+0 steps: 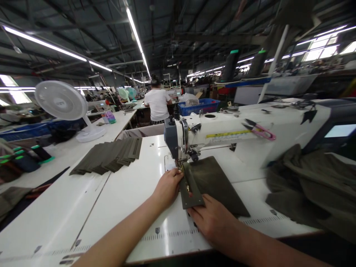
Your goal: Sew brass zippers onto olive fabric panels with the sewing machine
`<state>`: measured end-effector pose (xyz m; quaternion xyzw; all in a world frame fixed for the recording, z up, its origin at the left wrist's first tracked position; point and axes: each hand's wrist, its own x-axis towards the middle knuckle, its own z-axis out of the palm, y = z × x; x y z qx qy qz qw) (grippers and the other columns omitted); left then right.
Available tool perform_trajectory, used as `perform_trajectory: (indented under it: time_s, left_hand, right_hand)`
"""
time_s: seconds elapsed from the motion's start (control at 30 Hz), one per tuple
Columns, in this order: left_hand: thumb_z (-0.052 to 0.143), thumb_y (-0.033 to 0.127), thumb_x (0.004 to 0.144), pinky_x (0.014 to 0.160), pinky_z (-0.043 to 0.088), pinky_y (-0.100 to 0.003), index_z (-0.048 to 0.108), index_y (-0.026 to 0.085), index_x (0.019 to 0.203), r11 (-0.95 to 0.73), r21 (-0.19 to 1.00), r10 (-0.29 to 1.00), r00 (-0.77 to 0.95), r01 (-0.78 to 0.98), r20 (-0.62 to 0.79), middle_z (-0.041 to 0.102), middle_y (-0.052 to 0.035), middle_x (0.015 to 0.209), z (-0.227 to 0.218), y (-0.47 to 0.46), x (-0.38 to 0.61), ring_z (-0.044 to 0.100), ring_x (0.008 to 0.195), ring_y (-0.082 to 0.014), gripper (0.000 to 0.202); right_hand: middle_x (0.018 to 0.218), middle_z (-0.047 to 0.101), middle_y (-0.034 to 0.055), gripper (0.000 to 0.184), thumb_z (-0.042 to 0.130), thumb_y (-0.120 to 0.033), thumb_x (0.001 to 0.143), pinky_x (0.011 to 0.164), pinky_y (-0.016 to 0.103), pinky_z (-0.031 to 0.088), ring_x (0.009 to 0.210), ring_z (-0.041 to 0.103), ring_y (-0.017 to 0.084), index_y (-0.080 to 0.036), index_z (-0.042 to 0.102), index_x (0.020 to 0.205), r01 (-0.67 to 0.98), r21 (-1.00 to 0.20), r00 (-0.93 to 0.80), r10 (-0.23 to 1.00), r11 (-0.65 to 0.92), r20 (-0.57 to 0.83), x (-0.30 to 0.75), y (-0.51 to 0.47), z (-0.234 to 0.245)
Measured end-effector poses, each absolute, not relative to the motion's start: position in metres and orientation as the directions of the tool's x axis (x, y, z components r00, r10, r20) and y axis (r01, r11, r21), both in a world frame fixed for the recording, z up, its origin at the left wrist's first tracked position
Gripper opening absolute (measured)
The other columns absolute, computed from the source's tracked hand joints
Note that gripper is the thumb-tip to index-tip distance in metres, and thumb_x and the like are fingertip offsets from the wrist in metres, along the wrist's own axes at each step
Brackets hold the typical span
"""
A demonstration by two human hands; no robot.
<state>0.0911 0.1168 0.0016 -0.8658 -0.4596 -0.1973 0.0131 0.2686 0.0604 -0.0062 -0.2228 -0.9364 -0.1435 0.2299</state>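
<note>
An industrial sewing machine head (178, 139) stands on the white sewing table (133, 185), its needle area close to my left hand (167, 187). The fingers of that hand grip the edge of a narrow olive fabric strip (190, 191) just in front of the presser foot. The strip lies on a larger olive fabric panel (214, 183). My right hand (214, 222) rests on the lower end of the strip and the panel's near edge, holding both down. Neither hand touches the pink-handled thread snips (260, 129) lying on the machine arm.
A fanned stack of olive fabric pieces (108, 155) lies left of the machine, and a heap of olive cloth (308, 189) lies to the right. A white fan (61, 100) stands beyond the stack. A co-worker in a white shirt (158, 105) sits farther ahead, near a blue crate (198, 106).
</note>
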Motion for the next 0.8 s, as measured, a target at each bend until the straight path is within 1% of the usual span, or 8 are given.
perform_trajectory:
  time_s: [0.1, 0.2, 0.27, 0.33, 0.43, 0.53, 0.67, 0.8]
  left_hand:
    - [0.050, 0.007, 0.078, 0.084, 0.049, -0.036, 0.058, 0.013, 0.108, -0.580, 0.143, 0.782, 0.499, 0.802, 0.373, 0.058, -0.0109, 0.108, 0.002, 0.116, 0.092, 0.057, 0.094, -0.0222, 0.032]
    - [0.051, 0.006, 0.077, 0.084, 0.049, -0.039, 0.058, 0.012, 0.106, -0.598, 0.120, 0.763, 0.516, 0.793, 0.391, 0.060, -0.0122, 0.109, 0.002, 0.113, 0.091, 0.057, 0.097, -0.0239, 0.031]
    - [0.052, 0.006, 0.077, 0.085, 0.049, -0.039, 0.060, 0.013, 0.103, -0.617, 0.106, 0.744, 0.533, 0.780, 0.404, 0.062, -0.0110, 0.108, 0.001, 0.108, 0.091, 0.058, 0.097, -0.0235, 0.028]
    - [0.054, 0.008, 0.077, 0.086, 0.048, -0.039, 0.062, 0.014, 0.099, -0.631, 0.096, 0.728, 0.545, 0.769, 0.416, 0.063, -0.0096, 0.106, -0.001, 0.101, 0.092, 0.060, 0.095, -0.0225, 0.024]
    - [0.058, 0.010, 0.076, 0.087, 0.048, -0.039, 0.062, 0.013, 0.095, -0.647, 0.074, 0.704, 0.558, 0.759, 0.439, 0.064, -0.0101, 0.103, -0.001, 0.094, 0.094, 0.061, 0.092, -0.0222, 0.020]
    - [0.059, 0.010, 0.075, 0.087, 0.049, -0.039, 0.062, 0.013, 0.091, -0.664, 0.037, 0.675, 0.577, 0.747, 0.460, 0.065, -0.0101, 0.100, 0.000, 0.094, 0.095, 0.062, 0.089, -0.0218, 0.017]
    - [0.056, 0.011, 0.076, 0.089, 0.048, -0.040, 0.061, 0.013, 0.093, -0.682, 0.002, 0.648, 0.603, 0.731, 0.466, 0.065, -0.0107, 0.100, 0.002, 0.101, 0.094, 0.061, 0.092, -0.0219, 0.017]
    - [0.053, 0.013, 0.079, 0.087, 0.049, -0.039, 0.060, 0.012, 0.094, -0.704, -0.016, 0.614, 0.620, 0.710, 0.489, 0.065, -0.0111, 0.097, 0.001, 0.109, 0.092, 0.061, 0.091, -0.0219, 0.016]
  right_hand:
    - [0.082, 0.063, 0.0103, 0.012, 0.054, -0.007, 0.074, 0.064, 0.035, 0.046, 0.072, 0.055, 0.023, -0.010, 0.061, 0.082, 0.506, 0.147, -0.767, 0.365, 0.850, 0.527, 0.267, 0.061, -0.008]
    - [0.079, 0.064, 0.0105, 0.014, 0.050, -0.003, 0.075, 0.064, 0.033, 0.046, 0.069, 0.055, 0.022, -0.009, 0.062, 0.077, 0.483, 0.168, -0.749, 0.307, 0.859, 0.587, 0.266, 0.061, -0.012]
    - [0.075, 0.064, 0.0107, 0.016, 0.047, -0.002, 0.076, 0.063, 0.031, 0.047, 0.066, 0.055, 0.021, -0.008, 0.062, 0.075, 0.456, 0.149, -0.740, 0.280, 0.877, 0.611, 0.266, 0.061, -0.012]
    - [0.071, 0.063, 0.0097, 0.018, 0.045, -0.001, 0.077, 0.062, 0.031, 0.048, 0.064, 0.055, 0.020, -0.008, 0.062, 0.073, 0.446, 0.117, -0.727, 0.283, 0.887, 0.625, 0.266, 0.059, -0.011]
    - [0.069, 0.063, 0.0087, 0.022, 0.042, 0.000, 0.077, 0.060, 0.031, 0.049, 0.062, 0.056, 0.021, -0.010, 0.061, 0.072, 0.452, 0.083, -0.713, 0.304, 0.888, 0.633, 0.266, 0.059, -0.012]
    - [0.072, 0.064, 0.0104, 0.025, 0.040, -0.001, 0.078, 0.059, 0.031, 0.049, 0.061, 0.056, 0.021, -0.010, 0.061, 0.071, 0.451, 0.078, -0.688, 0.290, 0.889, 0.665, 0.265, 0.061, -0.017]
    - [0.071, 0.065, 0.0123, 0.028, 0.037, -0.002, 0.081, 0.062, 0.032, 0.050, 0.063, 0.058, 0.022, -0.008, 0.063, 0.073, 0.469, 0.077, -0.641, 0.278, 0.880, 0.716, 0.262, 0.066, -0.022]
    - [0.074, 0.065, 0.0138, 0.030, 0.035, -0.003, 0.082, 0.060, 0.031, 0.049, 0.065, 0.058, 0.022, -0.007, 0.064, 0.075, 0.463, 0.044, -0.644, 0.302, 0.885, 0.703, 0.259, 0.073, -0.023]
